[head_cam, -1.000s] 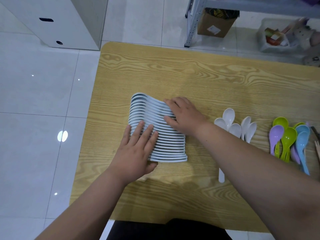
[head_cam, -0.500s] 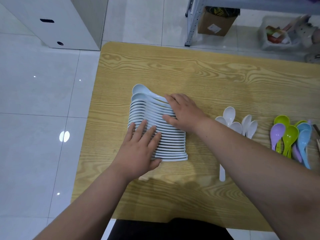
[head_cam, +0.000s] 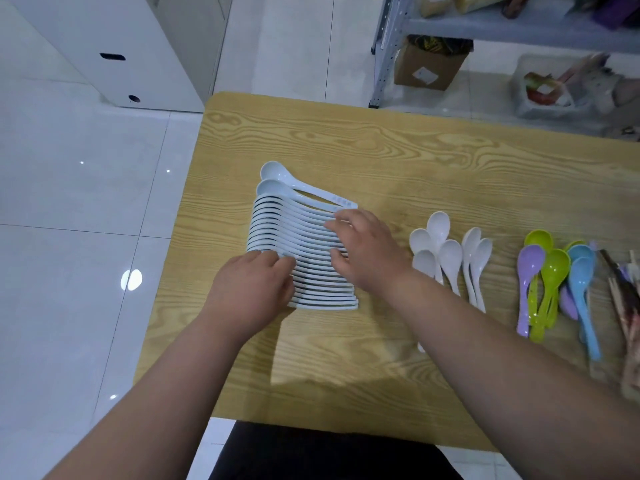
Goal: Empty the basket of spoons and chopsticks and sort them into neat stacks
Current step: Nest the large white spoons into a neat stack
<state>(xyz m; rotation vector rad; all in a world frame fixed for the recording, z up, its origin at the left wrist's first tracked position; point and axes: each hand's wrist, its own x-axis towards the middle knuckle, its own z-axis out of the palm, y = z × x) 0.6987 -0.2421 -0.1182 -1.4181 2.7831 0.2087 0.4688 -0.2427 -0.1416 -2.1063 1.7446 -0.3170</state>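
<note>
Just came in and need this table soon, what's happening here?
A person is sorting cutlery on the table. The left hand and right hand, fingers curled, hold a nested row of pale spoons. To its right lie white spoons, coloured spoons and, at the edge, chopsticks.

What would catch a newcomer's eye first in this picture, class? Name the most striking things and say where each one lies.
A long row of nested pale spoons lies at the middle-left of the wooden table, the left hand holding its near bowls and the right hand holding its handles. To its right lie loose white spoons, and further right a bright cluster of purple, green and blue spoons.
</note>
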